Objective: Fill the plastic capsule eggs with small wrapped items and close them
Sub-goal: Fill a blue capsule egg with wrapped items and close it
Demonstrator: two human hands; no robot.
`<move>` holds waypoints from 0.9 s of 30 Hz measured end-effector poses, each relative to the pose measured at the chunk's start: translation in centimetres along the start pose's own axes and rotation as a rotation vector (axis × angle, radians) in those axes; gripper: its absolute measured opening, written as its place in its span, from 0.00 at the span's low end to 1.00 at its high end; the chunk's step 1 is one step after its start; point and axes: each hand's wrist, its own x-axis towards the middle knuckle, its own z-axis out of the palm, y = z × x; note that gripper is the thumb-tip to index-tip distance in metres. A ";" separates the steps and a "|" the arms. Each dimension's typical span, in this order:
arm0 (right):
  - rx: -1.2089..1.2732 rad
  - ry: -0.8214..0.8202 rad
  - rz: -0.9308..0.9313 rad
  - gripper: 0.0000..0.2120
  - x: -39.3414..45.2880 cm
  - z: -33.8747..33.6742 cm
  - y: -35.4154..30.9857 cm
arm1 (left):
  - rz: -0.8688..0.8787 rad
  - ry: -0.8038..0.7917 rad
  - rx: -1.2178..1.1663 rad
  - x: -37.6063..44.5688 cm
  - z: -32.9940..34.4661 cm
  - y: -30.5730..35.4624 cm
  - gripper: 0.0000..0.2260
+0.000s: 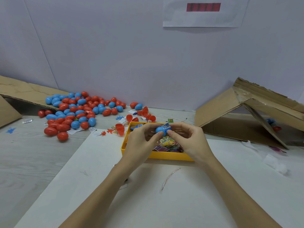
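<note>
Above the far edge of the shallow yellow plastic tray [164, 156] of printed wrapped packets [166, 143], the left hand [141, 139] and right hand [185, 137] both pinch a small blue plastic capsule egg [160, 130], a blue-printed wrapper [166, 126] poking out. The shell looks light, smooth, slippery and springy; it is best held across its halves beside the seam. No print is legible.
</note>
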 end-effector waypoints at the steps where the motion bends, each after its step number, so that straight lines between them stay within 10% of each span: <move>1: -0.002 0.001 0.001 0.12 0.0 0.0 0.0 | -0.001 0.000 0.000 0.0 0.0 0.0 0.14; 27: -0.028 0.007 0.042 0.11 -0.1 -0.1 -0.4 | -0.011 -0.014 -0.013 0.0 -0.1 0.2 0.15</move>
